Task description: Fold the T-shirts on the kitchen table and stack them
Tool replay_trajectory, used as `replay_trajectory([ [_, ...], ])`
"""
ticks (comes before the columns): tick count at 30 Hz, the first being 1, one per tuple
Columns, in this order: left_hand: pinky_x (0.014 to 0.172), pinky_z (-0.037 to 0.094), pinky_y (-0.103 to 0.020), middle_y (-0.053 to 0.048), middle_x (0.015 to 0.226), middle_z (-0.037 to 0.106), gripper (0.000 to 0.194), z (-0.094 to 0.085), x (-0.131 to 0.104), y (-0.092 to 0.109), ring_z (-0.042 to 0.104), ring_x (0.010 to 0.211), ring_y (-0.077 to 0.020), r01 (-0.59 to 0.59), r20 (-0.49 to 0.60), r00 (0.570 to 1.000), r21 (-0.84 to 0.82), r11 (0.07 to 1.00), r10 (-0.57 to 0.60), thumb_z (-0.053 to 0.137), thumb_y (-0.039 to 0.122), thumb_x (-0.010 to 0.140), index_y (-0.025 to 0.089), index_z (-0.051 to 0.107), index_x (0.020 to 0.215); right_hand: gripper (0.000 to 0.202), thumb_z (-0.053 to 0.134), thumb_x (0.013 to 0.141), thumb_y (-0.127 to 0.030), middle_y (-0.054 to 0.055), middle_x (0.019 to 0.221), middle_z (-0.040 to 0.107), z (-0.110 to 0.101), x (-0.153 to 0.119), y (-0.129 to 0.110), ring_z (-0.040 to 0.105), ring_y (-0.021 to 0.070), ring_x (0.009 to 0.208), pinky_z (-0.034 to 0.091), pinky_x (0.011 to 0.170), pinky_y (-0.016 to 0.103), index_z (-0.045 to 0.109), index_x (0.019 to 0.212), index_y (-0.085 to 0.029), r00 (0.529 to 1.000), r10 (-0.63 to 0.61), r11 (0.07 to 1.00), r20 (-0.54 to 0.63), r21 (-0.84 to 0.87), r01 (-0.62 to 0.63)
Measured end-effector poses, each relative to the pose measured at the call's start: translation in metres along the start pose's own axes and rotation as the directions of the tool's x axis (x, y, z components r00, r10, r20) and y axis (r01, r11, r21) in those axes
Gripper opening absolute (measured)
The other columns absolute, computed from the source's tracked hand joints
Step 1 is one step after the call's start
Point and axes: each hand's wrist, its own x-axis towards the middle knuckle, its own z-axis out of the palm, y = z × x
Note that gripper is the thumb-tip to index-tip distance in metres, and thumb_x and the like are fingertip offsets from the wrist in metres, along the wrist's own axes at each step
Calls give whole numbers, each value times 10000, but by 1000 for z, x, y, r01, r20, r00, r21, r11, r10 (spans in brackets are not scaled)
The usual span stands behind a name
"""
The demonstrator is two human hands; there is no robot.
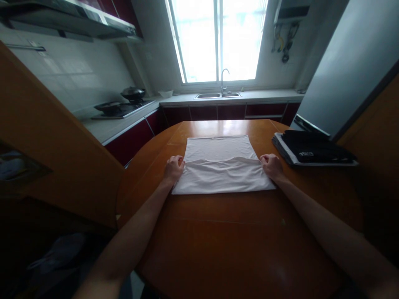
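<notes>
From where I sit, the bench (233, 245) is wide and bare along its near edge, so I have room to work. The white cloth (218, 148) lies nearer the far edge than the near one, about midway between the left and right edges. A pile of dark and pale cloths (311, 149) sits towards the far right corner, clear of my work.

My left hand (173, 169) and right hand (272, 166) are at opposite sides of the white cloth, fingers curled in, each pinching an end of the flap (222, 176), as far as I can see. The flap's upper edge sags in waves between them, and shallow creases cross it.

To do this fold well, I judge I should draw both ends outward with equal pull until that edge runs straight, parallel to the bench's far edge. I should lower both hands together, match the sides, then smooth the creases outward.
</notes>
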Motion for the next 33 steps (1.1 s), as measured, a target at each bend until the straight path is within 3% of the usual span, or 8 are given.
replay_trajectory([
  [3,1111,421,-438,-137,1283,651,355,0,-10,23,577,1241,-287,-196,5,981,15,980,196,465,272,947,177,652,1233,422,378,957,-296,179,1109,709,-4,-8,-16,634,292,1081,481,985,401,739,1086,-118,995,-89,996,-49,-29,87],
  [6,1194,331,-456,-116,1488,540,442,10,-27,49,446,1417,-277,-353,188,919,-3,936,347,409,341,1009,187,574,1389,467,346,992,-308,161,1323,644,2,-22,-37,557,261,1273,411,1106,375,658,1283,-118,963,-258,966,73,-13,260],
  [9,1221,216,-573,-129,1629,348,561,19,-39,64,260,1524,-338,-351,410,865,86,933,288,386,452,1028,180,449,1514,572,358,1015,-416,164,1562,450,12,-34,-53,363,278,1473,274,1212,434,497,1469,-96,902,-292,938,318,-89,335],
  [12,1219,178,-601,-132,1665,242,631,19,-43,70,189,1543,-348,-317,502,843,169,933,195,333,502,1037,170,352,1573,651,350,1023,-475,176,1637,310,17,-38,-58,240,295,1532,183,1241,486,387,1542,-84,850,-229,929,475,-153,336],
  [17,1234,174,-555,-129,1665,244,649,17,-47,79,166,1555,-301,-397,458,837,133,908,299,274,519,1050,160,317,1589,628,295,1044,-458,170,1657,252,14,-38,-60,173,275,1552,177,1244,476,384,1547,-92,865,-299,919,402,-121,374],
  [23,1233,153,-575,-127,1680,184,723,25,-55,86,128,1558,-330,-418,566,776,129,899,279,333,603,1019,194,265,1612,638,308,1042,-474,179,1651,255,18,-44,-64,187,287,1548,180,1241,506,386,1547,-93,785,-314,911,534,-65,408],
  [30,1195,126,-680,-47,1693,166,590,19,-55,87,90,1554,-382,-497,587,725,81,864,362,332,562,1039,352,309,1590,567,362,1037,-400,181,1632,316,19,-46,-61,227,278,1539,223,1231,492,439,1507,-93,826,-349,916,443,-26,401],
  [33,1190,126,-689,-53,1689,180,590,18,-55,88,92,1554,-383,-498,595,719,82,863,358,319,553,1045,337,306,1593,507,387,1035,-387,181,1607,370,19,-47,-60,270,285,1524,254,1217,506,511,1452,-126,826,-353,918,440,-8,396],
])
